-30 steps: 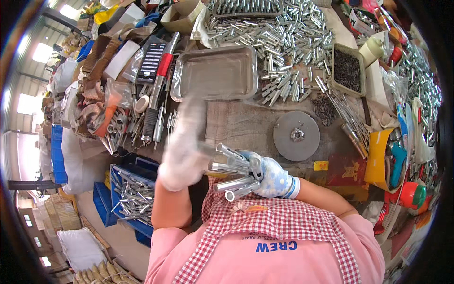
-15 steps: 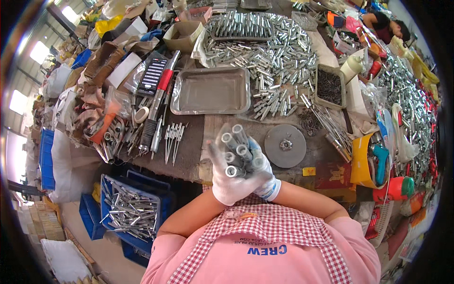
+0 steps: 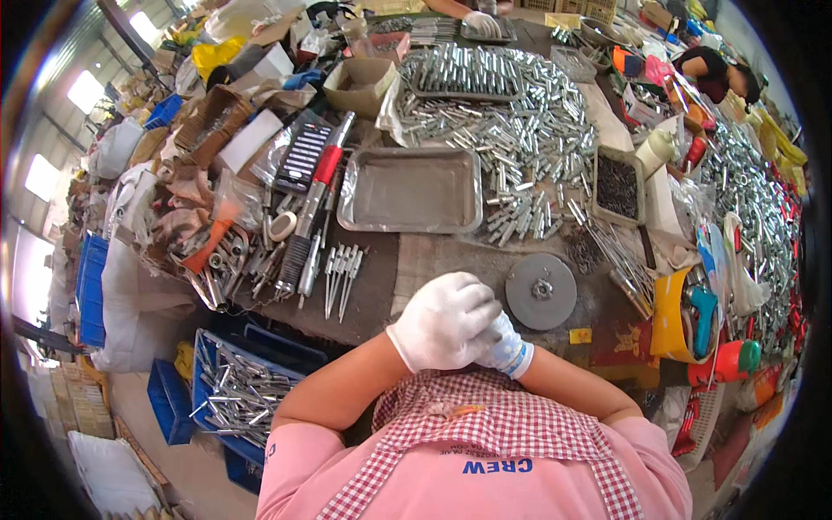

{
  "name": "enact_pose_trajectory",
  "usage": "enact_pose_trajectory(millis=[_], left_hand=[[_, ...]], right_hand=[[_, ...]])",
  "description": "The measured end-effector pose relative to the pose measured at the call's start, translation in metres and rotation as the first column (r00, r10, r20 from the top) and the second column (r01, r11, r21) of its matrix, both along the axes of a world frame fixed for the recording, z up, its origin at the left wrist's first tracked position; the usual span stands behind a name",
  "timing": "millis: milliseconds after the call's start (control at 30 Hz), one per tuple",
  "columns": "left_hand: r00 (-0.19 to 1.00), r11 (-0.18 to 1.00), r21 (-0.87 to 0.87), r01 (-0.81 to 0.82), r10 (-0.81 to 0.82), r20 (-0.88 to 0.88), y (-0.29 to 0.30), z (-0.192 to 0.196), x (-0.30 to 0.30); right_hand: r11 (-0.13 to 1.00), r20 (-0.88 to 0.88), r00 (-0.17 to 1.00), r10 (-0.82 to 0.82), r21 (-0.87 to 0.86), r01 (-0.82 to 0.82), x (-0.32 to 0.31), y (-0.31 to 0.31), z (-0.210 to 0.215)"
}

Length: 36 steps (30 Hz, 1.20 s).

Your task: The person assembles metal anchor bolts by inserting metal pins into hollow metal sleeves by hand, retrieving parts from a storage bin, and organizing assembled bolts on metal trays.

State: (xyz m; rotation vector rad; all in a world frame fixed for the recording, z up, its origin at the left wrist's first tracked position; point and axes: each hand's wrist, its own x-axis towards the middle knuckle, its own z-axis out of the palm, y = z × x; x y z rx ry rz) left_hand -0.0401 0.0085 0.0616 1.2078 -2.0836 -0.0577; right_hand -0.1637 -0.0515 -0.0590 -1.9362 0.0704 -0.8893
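Observation:
My left hand (image 3: 446, 322), in a white glove, is closed with its fingers curled, pressed against my right hand (image 3: 507, 348). The right hand wears a white glove with a blue-patterned cuff and is partly covered by the left. The short metal tubes seen between them a moment earlier are hidden by the gloves now. Both hands are close to my checked apron (image 3: 485, 412), at the bench's near edge. Ahead lies a bare metal tray (image 3: 412, 192). A round grey disc (image 3: 562, 295) with a central hub sits just right of my hands.
A large heap of shiny metal tubes (image 3: 546, 130) covers the far bench. A tin of small dark parts (image 3: 617, 186) stands right. Slim rods (image 3: 344, 270) lie left. Below left is a blue crate (image 3: 299, 368) of metal parts. A co-worker's gloved hand (image 3: 483, 24) is at the far end.
My left hand has turned and closed over the tubes, which have gone from sight. The bench has shifted slightly right and down in view. A co-worker's hand has come into view at the top.

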Motion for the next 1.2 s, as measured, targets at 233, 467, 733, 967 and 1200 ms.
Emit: enact_pose_trajectory(millis=[233, 467, 733, 967, 1200], left_hand=[[1.000, 0.995, -0.099, 0.025, -0.026, -0.005, -0.014, 0.004, 0.030], [0.843, 0.800, 0.530, -0.282, 0.470, -0.260, -0.096, 0.086, 0.121], [0.885, 0.748, 0.568, -0.345, 0.460, -0.069, -0.190, 0.003, 0.173], [0.921, 0.684, 0.644, -0.341, 0.380, 0.084, -0.228, -0.061, 0.164], [0.703, 0.644, 0.307, -0.701, 0.551, 0.450, -0.219, -0.058, 0.123]], right_hand=[[0.867, -0.187, 0.960, 0.211, 0.489, -0.095, -0.009, -0.004, 0.027], [0.837, -0.115, 0.988, 0.100, 0.547, -0.021, -0.020, -0.019, 0.018], [0.940, -0.241, 0.967, 0.084, 0.341, 0.003, -0.021, -0.034, 0.039], [0.961, -0.328, 0.943, 0.063, 0.273, 0.031, -0.024, -0.038, 0.040], [0.963, -0.348, 0.938, -0.003, 0.251, 0.096, -0.018, -0.035, 0.039]])
